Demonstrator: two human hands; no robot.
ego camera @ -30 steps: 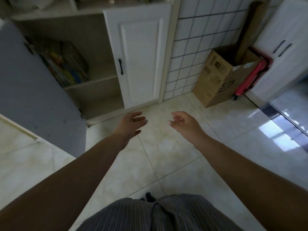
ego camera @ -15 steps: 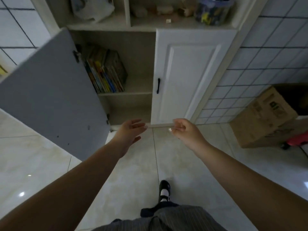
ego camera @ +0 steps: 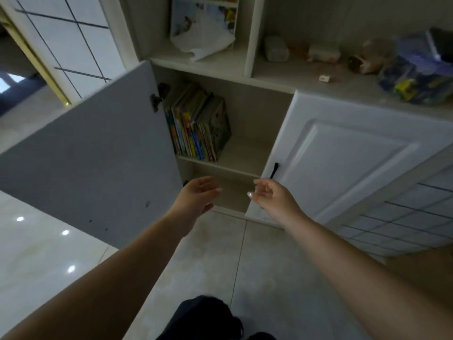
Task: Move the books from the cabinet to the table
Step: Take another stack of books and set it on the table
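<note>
Behind the open cabinet door (ego camera: 93, 155), books (ego camera: 198, 123) upright on the upper shelf (ego camera: 242, 155), left hand (ego camera: 196, 196) and right hand (ego camera: 274, 200) empty below them, fingers loosely spread, grasping nothing.

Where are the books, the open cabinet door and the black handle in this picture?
books (ego camera: 196, 126), head view, on the colourful spines.
open cabinet door (ego camera: 93, 158), head view, on its grey inner face.
black handle (ego camera: 273, 170), head view, on the middle of the bar.
</note>
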